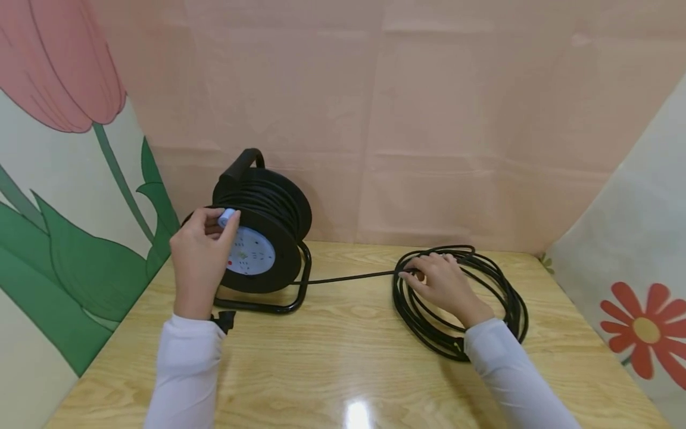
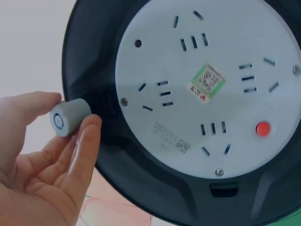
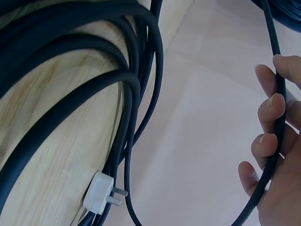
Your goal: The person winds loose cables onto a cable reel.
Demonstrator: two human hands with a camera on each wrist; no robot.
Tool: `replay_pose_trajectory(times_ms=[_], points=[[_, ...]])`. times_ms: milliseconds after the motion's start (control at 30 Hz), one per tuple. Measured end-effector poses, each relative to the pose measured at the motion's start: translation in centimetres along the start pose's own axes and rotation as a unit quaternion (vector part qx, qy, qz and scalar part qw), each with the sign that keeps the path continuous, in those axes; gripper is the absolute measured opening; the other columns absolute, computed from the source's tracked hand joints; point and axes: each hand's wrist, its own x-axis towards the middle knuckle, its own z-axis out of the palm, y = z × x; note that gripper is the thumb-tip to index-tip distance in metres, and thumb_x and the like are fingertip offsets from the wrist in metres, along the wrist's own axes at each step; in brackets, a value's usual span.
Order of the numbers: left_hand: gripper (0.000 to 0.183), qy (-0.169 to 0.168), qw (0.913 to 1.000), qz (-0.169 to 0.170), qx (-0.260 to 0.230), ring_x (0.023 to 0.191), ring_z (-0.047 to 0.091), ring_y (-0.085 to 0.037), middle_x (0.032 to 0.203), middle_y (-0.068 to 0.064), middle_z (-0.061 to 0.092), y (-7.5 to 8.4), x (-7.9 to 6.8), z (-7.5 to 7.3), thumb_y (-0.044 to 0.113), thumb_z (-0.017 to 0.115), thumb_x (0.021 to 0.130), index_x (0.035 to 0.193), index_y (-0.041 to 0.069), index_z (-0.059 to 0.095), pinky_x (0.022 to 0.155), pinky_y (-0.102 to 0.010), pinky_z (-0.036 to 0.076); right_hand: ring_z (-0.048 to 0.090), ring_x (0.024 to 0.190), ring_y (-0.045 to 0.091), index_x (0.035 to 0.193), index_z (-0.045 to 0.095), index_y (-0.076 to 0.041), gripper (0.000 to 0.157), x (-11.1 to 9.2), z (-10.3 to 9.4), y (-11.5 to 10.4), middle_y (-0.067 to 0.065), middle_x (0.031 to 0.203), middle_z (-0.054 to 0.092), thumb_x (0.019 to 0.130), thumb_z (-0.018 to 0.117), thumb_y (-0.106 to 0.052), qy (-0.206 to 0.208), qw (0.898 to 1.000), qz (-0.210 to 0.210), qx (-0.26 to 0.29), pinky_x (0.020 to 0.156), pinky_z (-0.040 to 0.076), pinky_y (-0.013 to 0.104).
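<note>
A black cable reel (image 1: 286, 256) stands upright at the left of the table, with several turns of cable wound on its drum. My left hand (image 1: 197, 262) pinches the reel's grey crank knob (image 2: 71, 117) between thumb and fingers, at the rim of the front flange. Beside the knob lies the pale round socket panel (image 2: 188, 123) with its red button. On the right, my right hand (image 1: 442, 283) is over a loose coil (image 1: 517, 316), its fingers curled round the black cable (image 3: 277, 127). From there the cable (image 1: 348, 277) runs nearly straight to the reel's lower side.
A white plug (image 3: 98, 193) with metal prongs lies against the coil. The reel's tubular stand (image 1: 268, 308) rests on the wooden table (image 1: 332, 351). A pinkish backdrop (image 1: 429, 119) rises behind, with flower-printed sheets (image 1: 48, 179) at the sides.
</note>
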Motion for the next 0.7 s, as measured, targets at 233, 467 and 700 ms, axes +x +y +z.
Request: replay_pose_trajectory(times_ms=[233,467,700], points=[[0.04,0.003,0.9996,0.026,-0.012,0.08,0.071,-0.024,0.096,-0.014,0.072,0.4,-0.3,0.5,0.036,0.071,0.094,0.109,-0.002,0.07,0.073,-0.041,0.06,0.056,0.075,0.011,0.103,0.074,-0.02,0.031,0.4,0.4,-0.5,-0.014,0.08,0.063,0.097,0.062,-0.049,-0.009,1.0,-0.011,-0.003,0.077,0.039,0.043],[0.037,0.004,0.9986,0.047,-0.024,0.08,0.071,-0.023,0.098,-0.014,0.071,0.7,-0.8,1.2,0.032,0.073,0.094,0.109,-0.002,0.071,0.072,-0.04,0.06,0.058,0.08,0.014,0.1,0.075,-0.02,0.02,1.0,0.9,-1.4,-0.01,0.085,0.067,0.096,0.068,-0.038,-0.003,1.0,-0.022,0.009,0.078,0.041,0.045],[0.032,0.009,0.9954,0.087,-0.038,0.084,0.069,-0.022,0.097,-0.014,0.065,1.1,-1.5,2.1,0.025,0.078,0.09,0.106,-0.002,0.073,0.075,-0.035,0.06,0.06,0.082,0.015,0.102,0.076,-0.021,0.012,1.4,1.6,-2.1,-0.011,0.082,0.065,0.095,0.069,-0.028,0.001,0.999,-0.036,0.01,0.081,0.044,0.046]])
